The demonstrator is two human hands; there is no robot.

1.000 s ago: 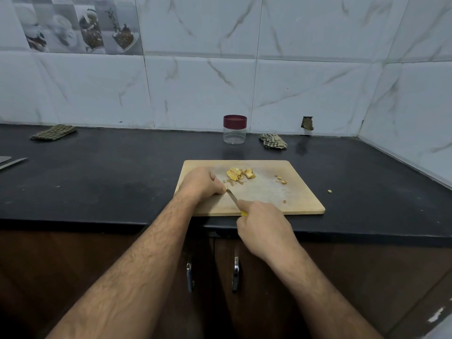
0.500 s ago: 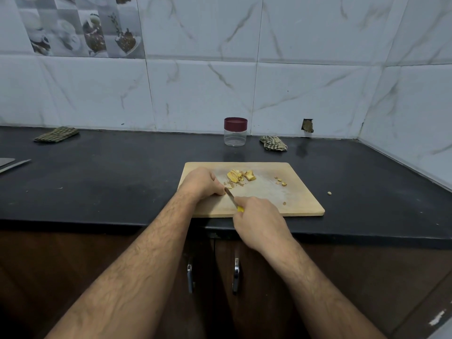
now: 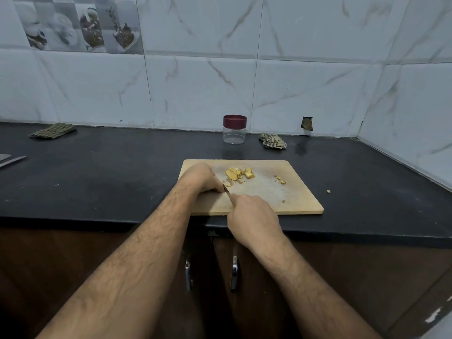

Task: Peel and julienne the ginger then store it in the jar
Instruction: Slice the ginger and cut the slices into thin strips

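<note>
Mid-cut, judging by the layout: julienning under way, peeling seemingly done, jar not yet filled.

Far left on the black counter (image 3: 97, 172): tips of two metal utensils (image 3: 12, 160) at the frame edge, and behind them a folded checked cloth (image 3: 52, 130) near the wall.

Centre, on a pale wooden cutting board (image 3: 298, 192) set at the counter's front edge: left hand (image 3: 200, 178) knuckles-up with fingers curled down, apparently pinning a piece of ginger against the board; the piece itself hidden beneath the fingers, so the grip cannot be confirmed. Just beside it, a small knife (image 3: 227, 192), blade angled toward the left fingertips, a sliver of yellow handle showing. Right hand (image 3: 252, 214) wrapped round that handle, forefinger laid along the top.

Beyond the hands on the board, a small heap of yellow ginger slices (image 3: 238, 173); further right, a few small scraps (image 3: 280, 179); one more crumb off the board on the counter.

Behind the board near the wall, a clear jar (image 3: 234, 129) with a maroon lid, closed and looking empty. To its right, a crumpled cloth (image 3: 272, 141).

Next move, as a guess: short careful strokes close to the curled fingertips, then slices stacked for thin strips.

Backdrop of white marble-look tiles, one patterned panel upper left, a small hole in the wall at right. Dark cupboard doors with metal handles below.
</note>
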